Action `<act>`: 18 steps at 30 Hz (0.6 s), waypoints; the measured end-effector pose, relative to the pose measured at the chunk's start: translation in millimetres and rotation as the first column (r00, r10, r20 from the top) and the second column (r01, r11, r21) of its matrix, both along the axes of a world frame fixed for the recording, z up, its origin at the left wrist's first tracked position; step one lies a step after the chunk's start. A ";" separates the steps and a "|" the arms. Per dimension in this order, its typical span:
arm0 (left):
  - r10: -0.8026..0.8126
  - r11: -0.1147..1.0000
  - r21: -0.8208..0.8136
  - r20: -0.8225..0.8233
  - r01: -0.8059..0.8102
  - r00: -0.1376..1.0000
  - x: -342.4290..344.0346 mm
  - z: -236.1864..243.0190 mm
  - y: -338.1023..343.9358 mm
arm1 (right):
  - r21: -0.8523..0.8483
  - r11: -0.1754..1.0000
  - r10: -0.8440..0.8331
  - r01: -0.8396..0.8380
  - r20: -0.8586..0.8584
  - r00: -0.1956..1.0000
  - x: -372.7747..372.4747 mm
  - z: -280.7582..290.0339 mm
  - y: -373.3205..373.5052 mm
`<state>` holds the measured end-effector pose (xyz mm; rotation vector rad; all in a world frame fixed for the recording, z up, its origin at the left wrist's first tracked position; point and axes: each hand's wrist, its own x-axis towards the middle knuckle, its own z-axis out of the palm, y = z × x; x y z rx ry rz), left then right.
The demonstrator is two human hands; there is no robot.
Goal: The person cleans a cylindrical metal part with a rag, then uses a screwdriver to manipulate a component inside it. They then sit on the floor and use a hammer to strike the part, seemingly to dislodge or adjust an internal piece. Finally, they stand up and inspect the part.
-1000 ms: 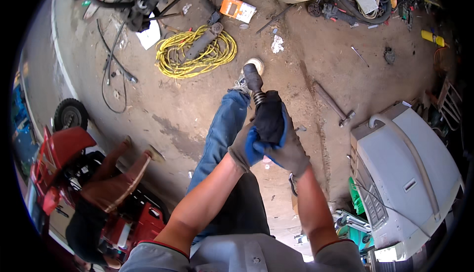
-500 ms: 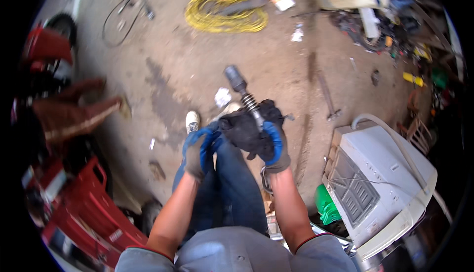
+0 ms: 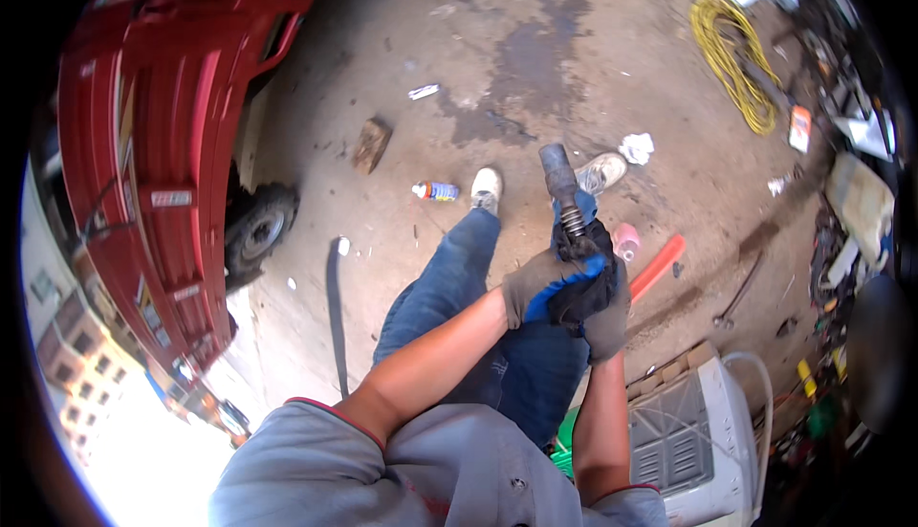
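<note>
Both my hands wear grey and blue work gloves. My left hand (image 3: pixel 535 286) and my right hand (image 3: pixel 604 315) are closed together around a dark rag (image 3: pixel 585 283) wrapped on the lower end of a greasy metal part (image 3: pixel 562 187). The part has a thick cylindrical head and a coiled spring below it, and it points up and away from me. It is held over my legs in blue jeans (image 3: pixel 459 288), with my white shoes (image 3: pixel 488 186) on the floor beyond.
A red vehicle (image 3: pixel 158 144) with a small black wheel (image 3: pixel 256 230) stands at the left. A spray can (image 3: pixel 435 190) and a wooden block (image 3: pixel 371 142) lie on the stained concrete. A yellow coiled cable (image 3: pixel 732 58), an orange bar (image 3: pixel 658 265) and a white machine (image 3: pixel 693 431) are at the right.
My view has swung left, bringing the red vehicle in close. My left hand has come back onto the rag and part beside my right hand.
</note>
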<state>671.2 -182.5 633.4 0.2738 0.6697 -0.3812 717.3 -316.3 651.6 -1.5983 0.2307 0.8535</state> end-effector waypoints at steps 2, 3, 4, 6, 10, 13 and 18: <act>0.115 0.992 -0.039 -0.072 -0.118 0.991 -40.5 5.3 12.0 | -0.271 0.864 0.492 -0.425 0.269 0.828 -18.5 7.3 21.8; 0.189 0.980 -0.038 -0.097 -0.194 0.977 -60.2 -0.6 14.2 | -0.472 0.627 0.777 -0.620 0.322 0.541 -16.3 14.7 33.9; 0.261 0.963 -0.037 -0.122 -0.267 0.958 -79.2 -8.4 14.3 | -0.374 0.608 0.794 -0.701 0.311 0.522 -20.9 22.2 42.2; 0.504 0.848 -0.113 -0.127 -0.517 0.854 -113.2 -40.2 11.6 | -0.276 0.541 0.833 -0.794 0.310 0.459 -34.6 32.8 54.6; 0.605 0.766 -0.203 -0.094 -0.610 0.791 -157.1 -45.9 6.1 | -0.281 0.505 0.863 -0.816 0.179 0.473 -64.2 21.5 89.4; 0.117 0.785 0.580 0.203 -0.216 0.972 -185.1 -41.2 24.8 | -0.222 0.538 0.843 -0.813 0.151 0.517 -85.3 -1.1 85.0; 0.035 0.901 0.430 0.071 -0.062 0.997 -233.6 -71.9 24.8 | -0.286 0.476 0.877 -0.832 0.225 0.425 -117.0 -35.3 89.1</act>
